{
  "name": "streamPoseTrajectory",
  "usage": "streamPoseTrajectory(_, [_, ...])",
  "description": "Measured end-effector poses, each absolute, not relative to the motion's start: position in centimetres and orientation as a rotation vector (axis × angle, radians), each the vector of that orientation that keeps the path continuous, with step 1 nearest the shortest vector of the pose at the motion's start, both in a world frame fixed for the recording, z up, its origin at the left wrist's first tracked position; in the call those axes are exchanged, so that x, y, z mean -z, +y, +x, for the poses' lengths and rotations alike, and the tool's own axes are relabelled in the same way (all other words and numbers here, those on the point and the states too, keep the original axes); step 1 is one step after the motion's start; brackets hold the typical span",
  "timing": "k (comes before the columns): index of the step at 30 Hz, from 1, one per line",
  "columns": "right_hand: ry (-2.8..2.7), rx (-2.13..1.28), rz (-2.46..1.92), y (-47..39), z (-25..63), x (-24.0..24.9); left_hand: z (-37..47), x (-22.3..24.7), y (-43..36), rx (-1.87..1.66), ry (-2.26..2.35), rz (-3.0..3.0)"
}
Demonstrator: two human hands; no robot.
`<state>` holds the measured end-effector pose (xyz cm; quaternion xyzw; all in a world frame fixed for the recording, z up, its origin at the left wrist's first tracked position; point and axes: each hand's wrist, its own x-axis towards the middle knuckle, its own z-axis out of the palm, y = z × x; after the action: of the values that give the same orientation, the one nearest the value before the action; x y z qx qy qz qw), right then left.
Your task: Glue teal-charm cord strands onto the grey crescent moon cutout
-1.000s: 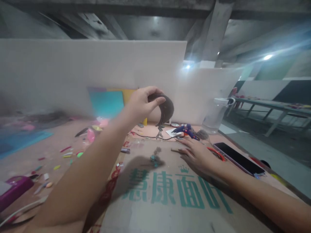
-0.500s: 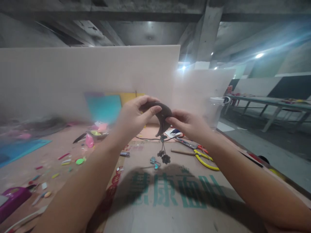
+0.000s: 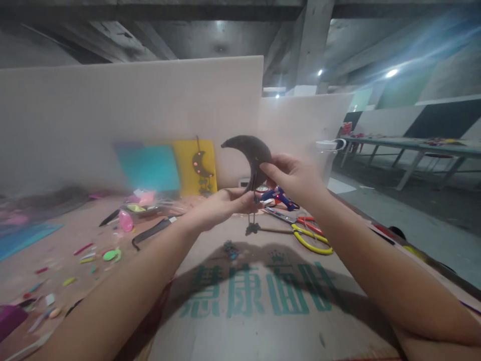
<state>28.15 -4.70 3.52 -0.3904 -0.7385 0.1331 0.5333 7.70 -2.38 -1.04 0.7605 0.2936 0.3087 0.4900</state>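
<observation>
Near the middle of the frame, the dark crescent (image 3: 248, 145) is standing upright in the air between both hands, above the lettered cardboard (image 3: 210, 341) on the counter (image 3: 77, 225). The right hand (image 3: 295, 175) is gripping its outer curve between thumb and fingers, while the fingers of the left hand (image 3: 225, 205) are grasping its lower end, where cords (image 3: 249, 219) are hanging with a small dark flower piece (image 3: 252, 229) below. The step in hand seems to be steadying the ornament and handling its hanging part; the next move probably calls for a firm right grip and a light left touch, keeping the cords untangled. Right of centre, yellow-handled scissors (image 3: 311, 245) are lying just beside the hanging piece, and a blue glue gun (image 3: 278, 195) is resting behind.
</observation>
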Motion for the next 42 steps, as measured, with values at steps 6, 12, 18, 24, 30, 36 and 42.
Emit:
streamPoseTrajectory(6, [-1.753,-0.318,-0.947,-4.1,28.7,-3.4,8.3,3.9,-2.4,-0.763,0.500,1.635])
streamPoseTrajectory(12, [-1.743,-0.398,-0.952,-3.6,29.0,-2.9,7.7,4.0,-1.9,-0.898,0.682,1.618])
streamPoseTrajectory(18, [-1.789,-0.405,-0.979,-3.3,28.9,-2.5,7.6,2.7,-2.5,-1.049,0.823,1.751])
streamPoseTrajectory(24, [-1.844,-0.424,-1.019,-3.7,28.2,-2.1,7.5,0.8,-4.5,-1.203,0.913,1.928])
streamPoseTrajectory(30, [-1.906,-0.429,-1.021,-5.0,26.7,-1.7,7.3,0.1,-5.2,-1.196,1.055,2.031])
streamPoseTrajectory(36, [-1.992,-0.390,-1.027,-5.6,26.4,-1.7,6.8,0.0,-5.1,-1.197,1.105,2.158])
streamPoseTrajectory(42, [-1.989,-0.425,-0.998,-5.4,26.6,-1.9,6.0,-0.6,-5.2,-1.144,1.091,2.299])
